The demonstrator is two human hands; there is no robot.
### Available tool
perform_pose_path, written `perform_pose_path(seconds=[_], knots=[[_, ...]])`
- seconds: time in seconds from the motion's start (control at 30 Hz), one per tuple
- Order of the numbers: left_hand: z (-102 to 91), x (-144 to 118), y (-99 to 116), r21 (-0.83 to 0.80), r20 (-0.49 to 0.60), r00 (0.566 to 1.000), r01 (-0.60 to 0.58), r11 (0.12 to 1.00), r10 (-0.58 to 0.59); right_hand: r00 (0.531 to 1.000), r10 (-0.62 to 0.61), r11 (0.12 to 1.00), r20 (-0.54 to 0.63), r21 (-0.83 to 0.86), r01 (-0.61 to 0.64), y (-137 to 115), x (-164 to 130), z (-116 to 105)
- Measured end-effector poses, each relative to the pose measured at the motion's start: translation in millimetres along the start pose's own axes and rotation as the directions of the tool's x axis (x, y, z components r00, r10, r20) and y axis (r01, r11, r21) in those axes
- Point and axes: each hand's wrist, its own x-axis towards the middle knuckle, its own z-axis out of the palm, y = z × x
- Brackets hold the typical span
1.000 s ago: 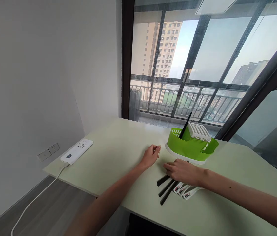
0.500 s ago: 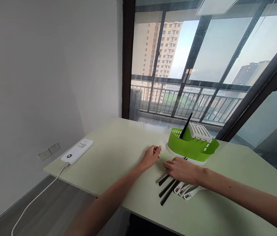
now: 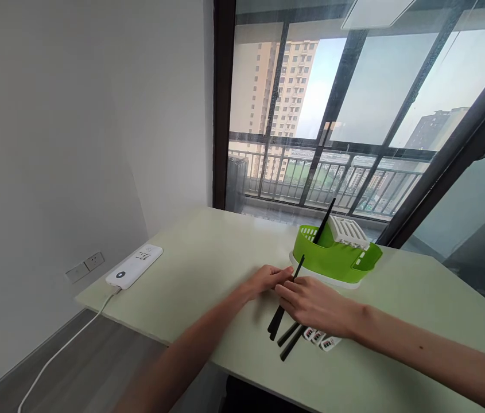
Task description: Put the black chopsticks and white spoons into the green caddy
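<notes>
A pair of black chopsticks (image 3: 275, 322) is raised at a slant off the table, their thin tips pointing up toward the basket. My right hand (image 3: 311, 301) is closed around their middle. From the left, my left hand (image 3: 268, 278) meets them with thumb and fingers closed on the same chopsticks; its fingertips are partly hidden. Below my right hand lie more black chopsticks (image 3: 291, 343) and several white spoons (image 3: 329, 343), whose far parts are covered by the hand. Just beyond stands a green cutlery basket (image 3: 328, 261) on a white base, with black chopsticks (image 3: 325, 221) upright in it.
A white slotted piece (image 3: 349, 232) sits on top of the basket. At the table's left edge lies a white power strip or charger (image 3: 134, 267) with a cable (image 3: 65, 337) hanging to the floor. Behind the pale table (image 3: 208, 246) is a large glass window (image 3: 363, 97).
My right hand has lifted a pair of chopsticks from the table and moved slightly left. My left hand has moved right and closed on them too.
</notes>
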Motion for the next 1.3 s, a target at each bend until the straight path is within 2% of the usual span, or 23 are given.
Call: perform_pose_path(seconds=[0.13,0.23,0.4,0.47,0.53,0.67,0.73,0.8,0.93,1.03,1.17,1.3], knots=[[-2.9,-8,10,-0.187,0.149,0.988,0.072,0.98,-0.045,1.0,0.013,1.0,-0.007,0.0,-0.013,-1,-2,7],[-3.2,-10,14,-0.302,0.146,0.989,0.075,0.95,-0.031,0.999,0.029,1.0,0.012,-0.002,-0.029,3,-3,7],[-6.5,-4,12,-0.438,-0.004,1.0,-0.009,0.899,0.008,0.989,0.102,0.995,0.106,-0.011,-0.101,15,-5,0],[-8.4,-2,12,-0.488,-0.106,0.994,-0.086,0.869,0.039,0.982,0.142,0.99,0.125,0.002,-0.144,21,-7,-2],[-9.6,0,14,-0.507,-0.231,0.97,-0.19,0.841,0.08,0.975,0.187,0.982,0.124,0.012,-0.19,26,-9,-3],[-8.2,-1,22,-0.339,-0.433,0.883,-0.347,0.874,0.183,0.954,0.271,0.959,0.131,0.047,-0.279,35,-11,-7],[-5.9,-1,23,-0.23,-0.479,0.845,-0.382,0.895,0.238,0.938,0.31,0.945,0.157,0.06,-0.323,40,-11,-12],[-3.2,-2,24,-0.166,-0.484,0.829,-0.402,0.9,0.281,0.918,0.352,0.928,0.186,0.06,-0.368,45,-10,-19],[1.6,-6,27,-0.027,-0.407,0.83,-0.429,0.903,0.382,0.855,0.445,0.878,0.267,0.06,-0.475,56,-9,-32],[3.6,-10,31,0.078,-0.362,0.821,-0.444,0.892,0.44,0.787,0.532,0.795,0.311,0.136,-0.591,66,-11,-36],[5.1,-13,32,0.122,-0.33,0.84,-0.414,0.902,0.43,0.706,0.624,0.611,0.336,0.354,-0.708,85,-17,-37],[6.3,-12,30,0.093,-0.313,0.868,-0.377,0.922,0.386,0.677,0.663,0.483,0.317,0.509,-0.712,100,-21,-39]])
